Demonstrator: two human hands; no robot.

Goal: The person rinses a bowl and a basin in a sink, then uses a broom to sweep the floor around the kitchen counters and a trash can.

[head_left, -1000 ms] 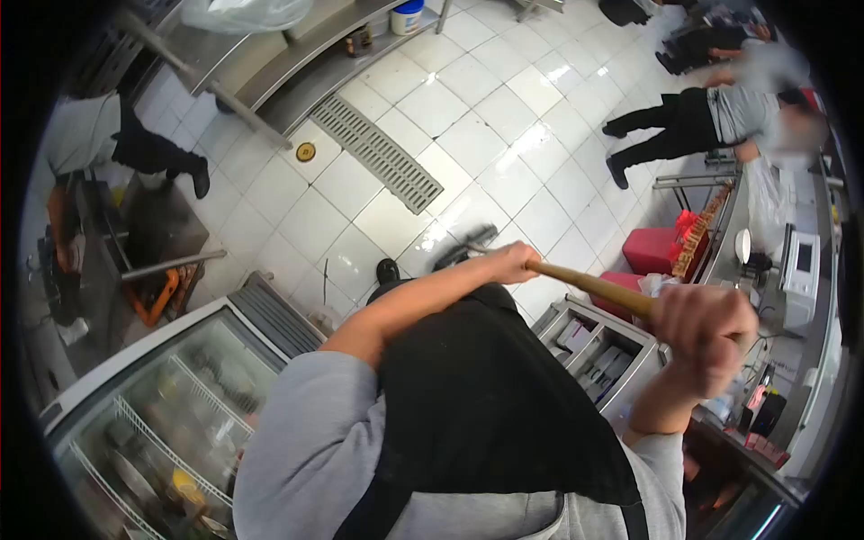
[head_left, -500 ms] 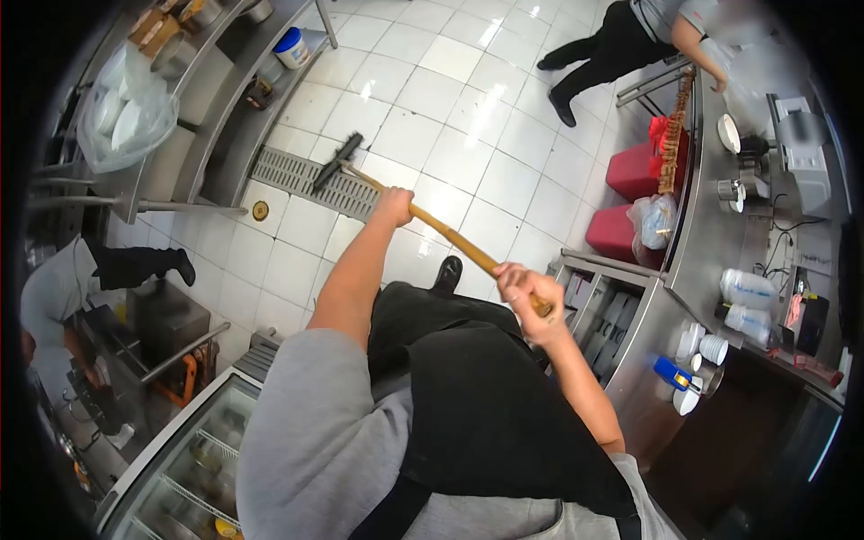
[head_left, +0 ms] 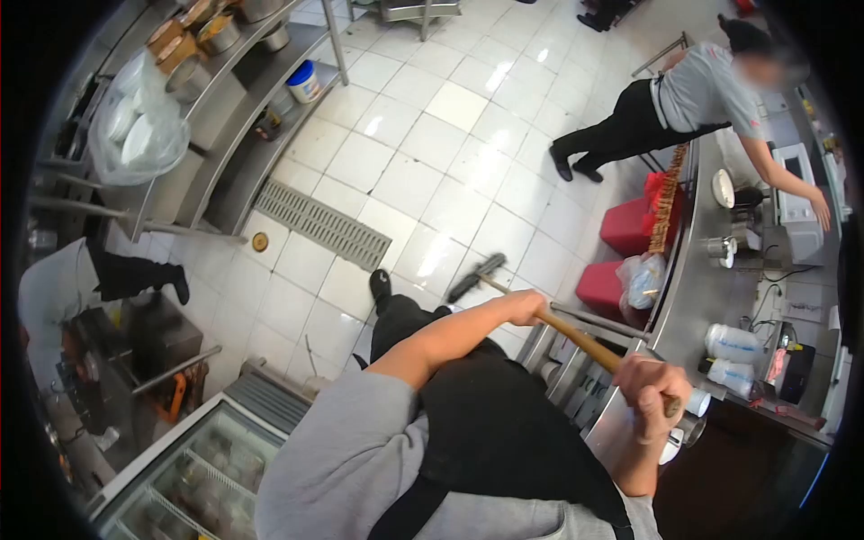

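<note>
Broom handle (head_left: 576,340): bare wood, smooth, light tan. Broom head (head_left: 477,277): dark bristles, matt. Floor (head_left: 423,135): white tiles, glossy, glare spots. Drain grate (head_left: 322,225): dull grey metal. Surface (head_left: 697,288): stainless steel, soft sheen. Shelf (head_left: 243,108): same steel. Bag (head_left: 135,135): clear thin plastic, crinkled. Sleeve (head_left: 342,459): grey cloth, matt. Apron (head_left: 504,432): black cloth, matt. Bins (head_left: 625,229): red plastic, smooth.

My left hand (head_left: 526,309) sits on the broom handle (head_left: 580,340), ahead of my right hand (head_left: 652,396) at its top end. The broom head (head_left: 477,277) rests on the floor before my shoe (head_left: 381,286), right of the floor drain grate (head_left: 322,225). A counter (head_left: 697,297) runs along my right and a shelving rack (head_left: 225,135) stands far left. A display fridge (head_left: 180,468) lies behind, at lower left. A co-worker (head_left: 684,94) stands at the counter's far end.
</note>
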